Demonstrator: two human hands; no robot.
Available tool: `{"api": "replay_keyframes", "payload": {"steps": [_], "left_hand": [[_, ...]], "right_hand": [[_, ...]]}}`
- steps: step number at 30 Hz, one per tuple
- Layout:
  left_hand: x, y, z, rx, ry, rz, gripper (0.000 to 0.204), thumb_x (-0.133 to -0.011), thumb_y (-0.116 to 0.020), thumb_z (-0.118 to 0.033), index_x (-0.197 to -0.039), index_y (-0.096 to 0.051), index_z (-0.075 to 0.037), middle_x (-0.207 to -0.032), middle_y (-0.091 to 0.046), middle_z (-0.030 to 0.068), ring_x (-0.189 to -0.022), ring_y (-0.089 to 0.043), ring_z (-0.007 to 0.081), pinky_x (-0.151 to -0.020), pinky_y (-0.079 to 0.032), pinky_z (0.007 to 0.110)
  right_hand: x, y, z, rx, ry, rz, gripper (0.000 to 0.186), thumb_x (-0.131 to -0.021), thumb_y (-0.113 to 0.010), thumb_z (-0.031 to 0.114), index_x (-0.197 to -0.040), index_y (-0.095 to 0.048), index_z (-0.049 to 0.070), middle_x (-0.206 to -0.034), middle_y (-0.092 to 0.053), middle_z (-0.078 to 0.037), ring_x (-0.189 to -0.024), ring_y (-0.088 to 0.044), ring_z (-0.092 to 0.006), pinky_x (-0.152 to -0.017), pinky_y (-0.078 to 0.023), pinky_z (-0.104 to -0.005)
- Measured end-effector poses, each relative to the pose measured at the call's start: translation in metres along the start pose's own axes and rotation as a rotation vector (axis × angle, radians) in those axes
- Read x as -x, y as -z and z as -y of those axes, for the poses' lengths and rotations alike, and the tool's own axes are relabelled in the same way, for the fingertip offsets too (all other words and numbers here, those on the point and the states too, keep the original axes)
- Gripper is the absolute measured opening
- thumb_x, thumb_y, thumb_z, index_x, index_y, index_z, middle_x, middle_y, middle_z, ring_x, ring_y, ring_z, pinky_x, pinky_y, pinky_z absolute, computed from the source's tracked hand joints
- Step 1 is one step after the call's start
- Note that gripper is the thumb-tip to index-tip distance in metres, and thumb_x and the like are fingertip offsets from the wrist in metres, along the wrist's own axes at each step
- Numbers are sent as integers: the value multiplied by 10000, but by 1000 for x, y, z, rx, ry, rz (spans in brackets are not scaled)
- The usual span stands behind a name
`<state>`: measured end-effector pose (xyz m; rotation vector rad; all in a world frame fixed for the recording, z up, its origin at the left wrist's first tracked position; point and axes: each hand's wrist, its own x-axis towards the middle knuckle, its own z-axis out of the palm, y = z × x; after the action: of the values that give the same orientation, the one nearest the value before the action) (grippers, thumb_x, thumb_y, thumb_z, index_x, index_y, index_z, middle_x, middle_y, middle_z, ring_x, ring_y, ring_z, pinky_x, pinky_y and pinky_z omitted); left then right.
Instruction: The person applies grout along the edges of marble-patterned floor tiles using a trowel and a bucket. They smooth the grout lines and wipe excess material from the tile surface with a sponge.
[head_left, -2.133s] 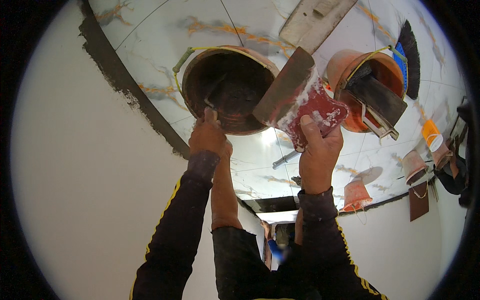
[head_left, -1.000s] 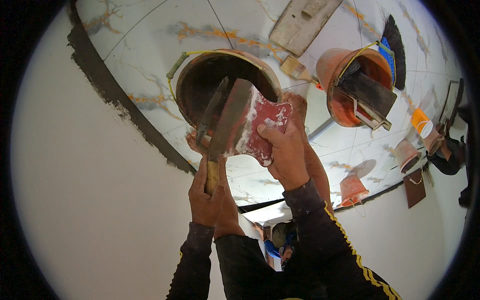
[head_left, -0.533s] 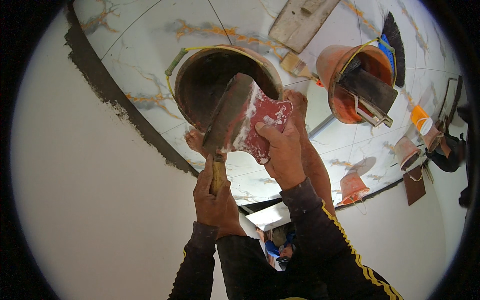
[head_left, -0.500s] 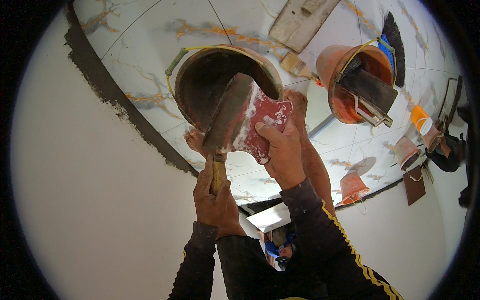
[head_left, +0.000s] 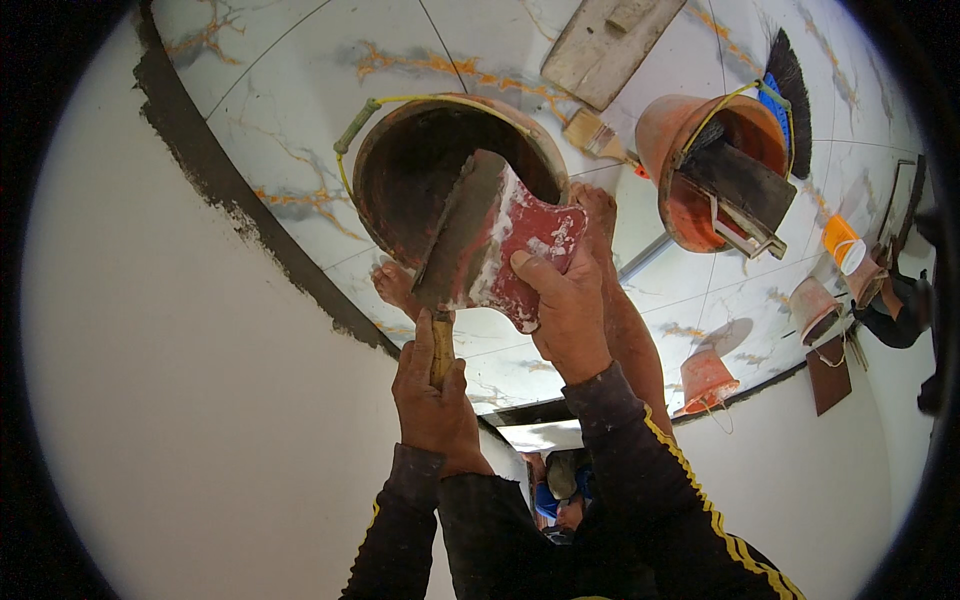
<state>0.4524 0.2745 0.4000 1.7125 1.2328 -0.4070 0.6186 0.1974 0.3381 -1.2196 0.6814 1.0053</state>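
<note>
Red, streaked with white residue, is the body of the broad scraper [head_left: 545, 245] that I observe from my remote post. It overlaps the nearer right part of the mouth of the large bucket [head_left: 548, 150], taken here as the landmark; its height above the rim I cannot tell. Its grey blade edge points left across the opening. The right grip [head_left: 572, 315] is clenched on the scraper — thumb pressed flat on the upper face, the other fingers mostly hidden behind it.

The left grip [head_left: 428, 405], on the near side of the bucket, is closed round a worn wooden handle [head_left: 442, 350]. The top of that handle meets the scraper's lower edge in my view; the rest of the tool is hidden, so contact cannot be confirmed.

I record a bare foot [head_left: 393, 285] at the bucket's near left and another [head_left: 598, 205] just right of it. Also right of the bucket lie a bristle brush [head_left: 593, 132] and, further off, a tilted second bucket [head_left: 665, 140] with dirty tools inside. Beyond the bucket, to the right, a pale stained board [head_left: 615, 50] rests on the marbled tile floor [head_left: 290, 120].
</note>
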Motion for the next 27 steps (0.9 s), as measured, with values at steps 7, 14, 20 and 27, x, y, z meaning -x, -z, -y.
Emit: {"api": "replay_keyframes", "payload": {"steps": [7, 14, 20, 27], "left_hand": [[-14, 8, -17, -187, 104, 41, 636, -960, -608, -223, -1500, -443, 69, -1220, -624, 300, -1122, -628, 450, -944, -525, 495], [-67, -25, 58, -111, -138, 107, 615, -882, -645, -120, -1476, -517, -32, -1237, -639, 284, -1179, -593, 474, -1096, -419, 515], [-102, -60, 100, -66, -75, -74, 494, -899, -659, -202, -1383, -612, -113, -1316, -630, 275, -1284, -539, 472, -1189, -308, 511], [44, -3, 102, -125, 286, -102, 433, -975, -600, -338, -1244, -607, 2, -1303, -604, 252, -1268, -545, 463, -1024, -477, 533]], "right_hand": [[-2, 2, 4, -62, -51, -40, 328, -932, -652, -4, -1255, -592, -26, -1146, -697, -113, -965, -707, -166, -837, -617, -333], [-4, 10, 13, -17, -44, -54, 379, -932, -660, 23, -1297, -561, -2, -1166, -682, -92, -974, -705, -179, -864, -620, -358], [6, 13, 19, -178, -55, 155, 534, -935, -601, -6, -1451, -463, 0, -1343, -629, -145, -1208, -653, -269, -1050, -546, -439], [21, -7, 11, 4, -209, 281, 573, -891, -678, 19, -1431, -486, 14, -1345, -633, -131, -1215, -640, -256, -1045, -535, -432]]}}
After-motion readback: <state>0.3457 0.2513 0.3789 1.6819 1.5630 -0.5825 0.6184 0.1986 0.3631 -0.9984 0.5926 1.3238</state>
